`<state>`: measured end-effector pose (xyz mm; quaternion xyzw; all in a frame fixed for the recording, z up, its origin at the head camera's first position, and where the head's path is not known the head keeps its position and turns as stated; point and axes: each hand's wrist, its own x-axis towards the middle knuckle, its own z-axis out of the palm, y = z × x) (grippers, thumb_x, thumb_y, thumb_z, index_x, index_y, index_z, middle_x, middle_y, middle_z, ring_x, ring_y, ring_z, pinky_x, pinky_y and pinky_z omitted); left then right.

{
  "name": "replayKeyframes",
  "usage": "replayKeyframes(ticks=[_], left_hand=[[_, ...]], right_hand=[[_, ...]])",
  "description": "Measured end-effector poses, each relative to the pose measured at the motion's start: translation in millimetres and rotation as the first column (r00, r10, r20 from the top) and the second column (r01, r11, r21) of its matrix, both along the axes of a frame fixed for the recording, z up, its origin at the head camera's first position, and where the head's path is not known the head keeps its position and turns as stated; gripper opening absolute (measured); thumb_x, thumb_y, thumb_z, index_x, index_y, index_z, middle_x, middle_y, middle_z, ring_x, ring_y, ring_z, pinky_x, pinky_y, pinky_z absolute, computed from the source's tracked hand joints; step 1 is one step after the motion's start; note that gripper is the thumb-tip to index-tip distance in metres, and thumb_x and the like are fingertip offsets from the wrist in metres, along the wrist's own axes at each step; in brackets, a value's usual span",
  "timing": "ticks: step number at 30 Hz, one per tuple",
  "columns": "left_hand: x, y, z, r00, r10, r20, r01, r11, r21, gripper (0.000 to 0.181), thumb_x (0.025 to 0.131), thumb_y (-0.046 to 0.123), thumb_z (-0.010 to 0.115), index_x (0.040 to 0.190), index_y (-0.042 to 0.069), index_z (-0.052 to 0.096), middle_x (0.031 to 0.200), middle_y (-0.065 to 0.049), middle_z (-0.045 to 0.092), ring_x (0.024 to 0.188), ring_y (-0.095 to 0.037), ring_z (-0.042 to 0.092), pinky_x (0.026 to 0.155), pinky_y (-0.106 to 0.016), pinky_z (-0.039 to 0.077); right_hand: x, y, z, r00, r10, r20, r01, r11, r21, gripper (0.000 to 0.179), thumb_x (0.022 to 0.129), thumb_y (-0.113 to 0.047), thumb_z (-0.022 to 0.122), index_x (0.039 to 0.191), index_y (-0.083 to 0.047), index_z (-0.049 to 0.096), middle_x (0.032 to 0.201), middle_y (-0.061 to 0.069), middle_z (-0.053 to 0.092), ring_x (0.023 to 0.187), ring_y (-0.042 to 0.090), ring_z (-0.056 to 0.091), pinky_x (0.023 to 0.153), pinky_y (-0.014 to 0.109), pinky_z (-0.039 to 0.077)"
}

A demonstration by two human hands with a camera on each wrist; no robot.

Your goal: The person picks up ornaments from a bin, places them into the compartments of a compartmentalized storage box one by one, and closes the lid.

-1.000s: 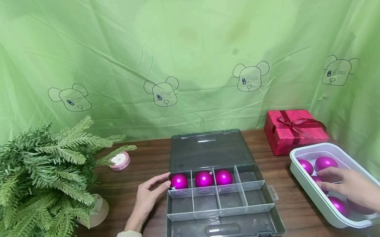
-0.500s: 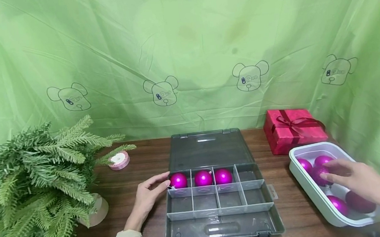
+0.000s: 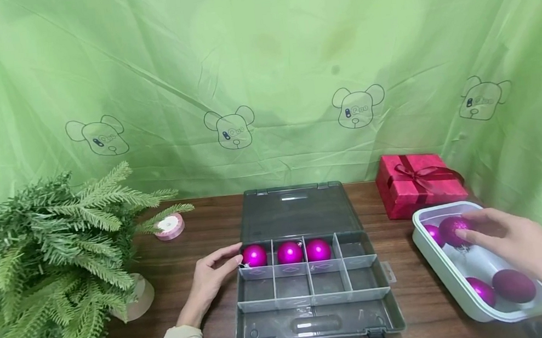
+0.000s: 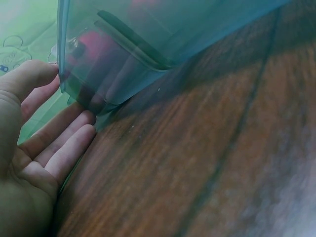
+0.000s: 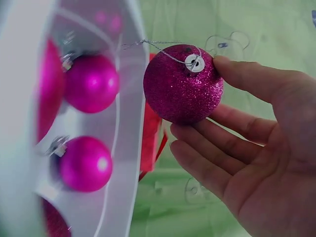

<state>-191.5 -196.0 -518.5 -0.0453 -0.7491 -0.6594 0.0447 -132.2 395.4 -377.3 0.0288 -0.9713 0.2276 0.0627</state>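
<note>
My right hand (image 3: 521, 242) pinches a glittery magenta Christmas bauble (image 5: 182, 86) between thumb and fingers; its silver cap and string loop face the right wrist camera. It is over the white plastic tub (image 3: 441, 278), where several other magenta baubles lie, among them a dark matte one (image 3: 513, 285) and a shiny one (image 3: 482, 291). My left hand (image 3: 210, 277) touches the left side of a grey see-through divided box (image 3: 317, 321) with thumb and fingertips, fingers nearly straight. Three shiny baubles (image 3: 289, 252) sit in the box's back row, one per compartment from the left.
The box's lid (image 3: 300, 212) lies open toward the back. An artificial fir tree (image 3: 62, 257) stands at left beside a pink ribbon roll (image 3: 170, 227). A red gift box (image 3: 418, 184) sits behind the tub. Green cloth (image 3: 278, 52) hangs behind the wooden table.
My right hand has taken hold of the glittery bauble and raised it toward the tub's back end. My left hand stays in place at the box.
</note>
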Motion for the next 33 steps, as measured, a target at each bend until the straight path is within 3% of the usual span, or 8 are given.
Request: replayKeyframes(ticks=[6,13,17,22,29,33], left_hand=[[0.7,0.7,0.3,1.0,-0.001,-0.004,0.001,1.0,0.013,0.034,0.092,0.016,0.086,0.124,0.008,0.08,0.123,-0.008,0.077,0.119,-0.015,0.068,0.096,-0.021,0.053],[-0.6,0.0,-0.8,1.0,-0.005,0.002,0.005,1.0,0.028,0.034,0.092,0.016,0.087,0.125,0.008,0.08,0.123,-0.009,0.077,0.118,-0.015,0.069,0.095,-0.022,0.054],[-1.0,-0.5,-1.1,1.0,-0.008,0.01,0.008,1.0,0.027,0.035,0.091,0.016,0.087,0.125,0.009,0.08,0.123,-0.008,0.077,0.118,-0.016,0.069,0.096,-0.022,0.054],[-1.2,0.0,-1.0,1.0,-0.01,0.008,0.01,1.0,0.007,0.035,0.091,0.018,0.087,0.125,0.011,0.08,0.123,-0.006,0.077,0.12,-0.016,0.068,0.097,-0.022,0.052],[-1.1,-0.6,-1.7,1.0,-0.003,0.003,0.003,1.0,-0.011,0.035,0.091,0.02,0.087,0.125,0.012,0.08,0.122,-0.005,0.078,0.12,-0.016,0.068,0.099,-0.021,0.051],[-0.4,-0.5,-1.2,1.0,0.001,-0.002,-0.001,1.0,-0.007,0.035,0.091,0.019,0.087,0.125,0.011,0.08,0.122,-0.006,0.077,0.12,-0.015,0.068,0.098,-0.021,0.051]], right_hand=[[-0.9,-20,9.5,0.999,0.025,-0.032,-0.026,0.999,-0.03,0.053,0.097,-0.039,0.079,0.14,-0.01,0.066,0.133,0.035,0.064,0.118,0.066,0.054,0.082,0.072,0.044],[-10.4,-48,14.7,0.993,0.086,-0.079,-0.089,0.996,-0.031,0.047,0.096,-0.04,0.081,0.135,-0.016,0.07,0.129,0.019,0.071,0.11,0.044,0.068,0.078,0.047,0.05],[-19.2,-66,13.9,0.975,0.157,-0.156,-0.158,0.987,0.006,0.044,0.093,-0.038,0.084,0.128,-0.014,0.075,0.123,0.015,0.074,0.104,0.039,0.071,0.078,0.044,0.053],[-26.1,-87,9.6,0.969,0.186,-0.161,-0.189,0.982,-0.003,0.043,0.092,-0.037,0.086,0.126,-0.012,0.075,0.118,0.017,0.076,0.102,0.04,0.072,0.079,0.053,0.055],[-34.3,-109,2.6,0.968,0.21,-0.141,-0.224,0.97,-0.097,0.042,0.09,-0.028,0.088,0.125,-0.009,0.074,0.116,0.014,0.077,0.098,0.033,0.074,0.078,0.047,0.056],[-38.6,-118,-1.4,0.967,0.226,-0.121,-0.241,0.963,-0.124,0.042,0.092,-0.03,0.087,0.125,-0.01,0.074,0.118,0.013,0.076,0.104,0.034,0.073,0.085,0.053,0.056]])
